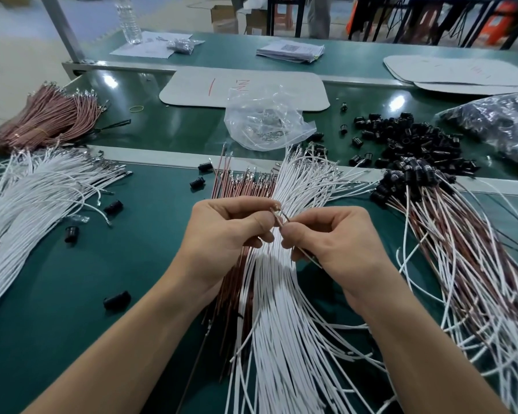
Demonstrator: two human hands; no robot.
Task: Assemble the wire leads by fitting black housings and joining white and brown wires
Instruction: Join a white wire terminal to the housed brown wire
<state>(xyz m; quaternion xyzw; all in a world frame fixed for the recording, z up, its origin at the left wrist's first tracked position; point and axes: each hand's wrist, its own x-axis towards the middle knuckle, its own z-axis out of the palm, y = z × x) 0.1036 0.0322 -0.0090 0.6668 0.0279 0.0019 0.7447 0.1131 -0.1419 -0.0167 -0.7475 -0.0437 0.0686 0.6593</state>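
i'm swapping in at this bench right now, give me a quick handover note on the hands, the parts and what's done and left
Left hand and right hand each pinch a wire end, tips meeting above the middle bundle.
Loose brown wires and white wires lie under the hands.
Black housings are heaped at far right.
Done: finished leads with housings fitted fan out on the right.
Left: the middle bundle, plus spare white bundle and brown bundle at left.

Two bare forearms, no sleeves in view, left hand (222,231), right hand (335,237), short unpainted nails
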